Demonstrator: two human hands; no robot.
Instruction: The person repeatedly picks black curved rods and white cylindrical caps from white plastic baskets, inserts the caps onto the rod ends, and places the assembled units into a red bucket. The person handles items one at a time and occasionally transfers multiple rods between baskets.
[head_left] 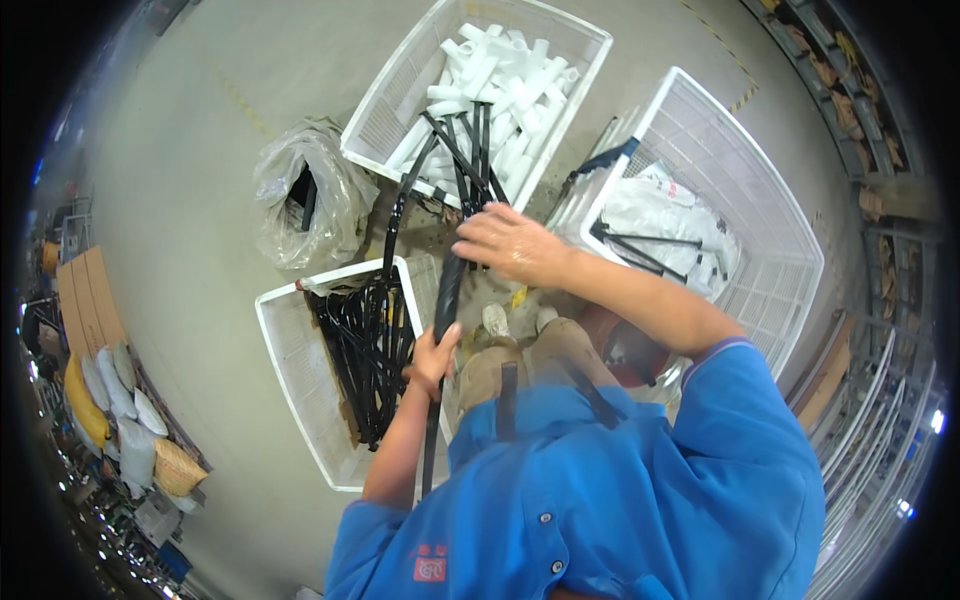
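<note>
My left hand is closed around a long black rod with a thicker black sleeve on its upper part. The rod runs down beside my legs toward the blue shirt. My right hand is over the sleeve's upper end, its fingers stretched out and close together, with a wet shine on the back. Whether its palm touches the sleeve is hidden. Just beyond, several black rods with flat ends lean on the rim of a white crate filled with white tubes.
At my left, a white crate holds many shiny black rods. Behind it stands a clear plastic bag with something black inside. Another white crate at right contains white plastic bags and black rods. A reddish-brown round container sits under my right forearm.
</note>
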